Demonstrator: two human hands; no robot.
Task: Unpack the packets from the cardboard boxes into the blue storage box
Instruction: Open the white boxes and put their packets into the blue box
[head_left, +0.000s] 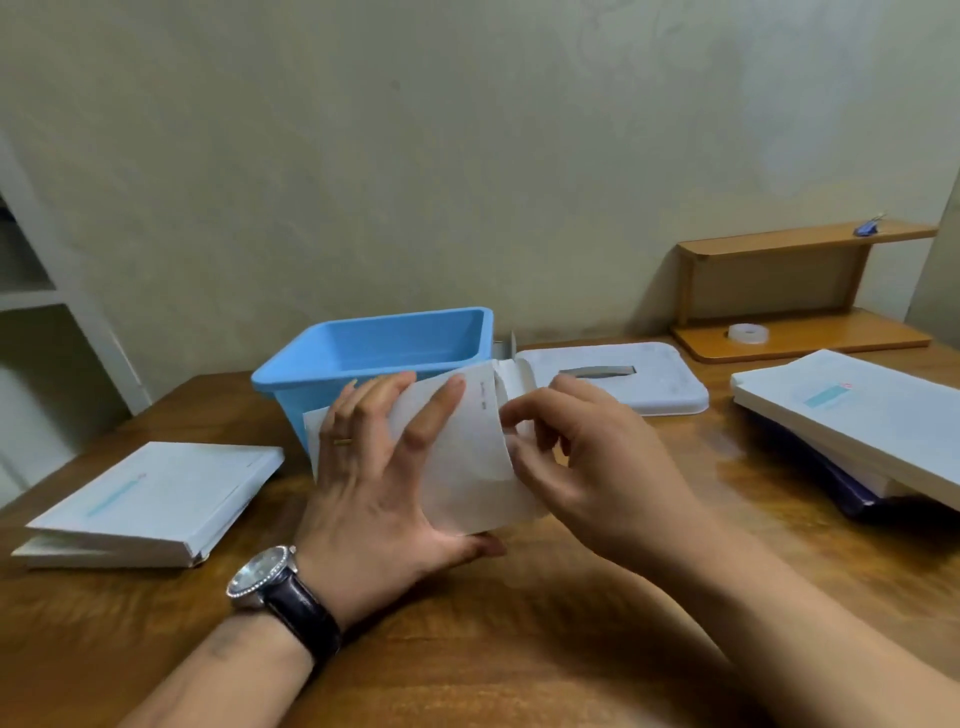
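At the left of the bench (519, 649) a flat white box (150, 499) lies well apart from the work. The left hand (374, 467) is wrapped round the white cardboard box (467, 447), with fingers spread over its upper face and the thumb under its near edge. The box is thus held tilted above the bench, just in front of the blue storage box (363, 322). The right hand (587, 462) is curled at the open end, its fingertips pinching the mouth beside the raised flap (no packet can be made out).

The step in hand is judged to be the drawing out of the contents. The body is best gripped firmly but not squeezed – a pressed wall would bind the packets. The flap should be folded well back and the pull made straight along the box – then a short carry over the blue rim.

The held box looks thin, plain white and slightly bowed, with faint small print near its open end. At the right, a stack of white boxes (857, 415) waits
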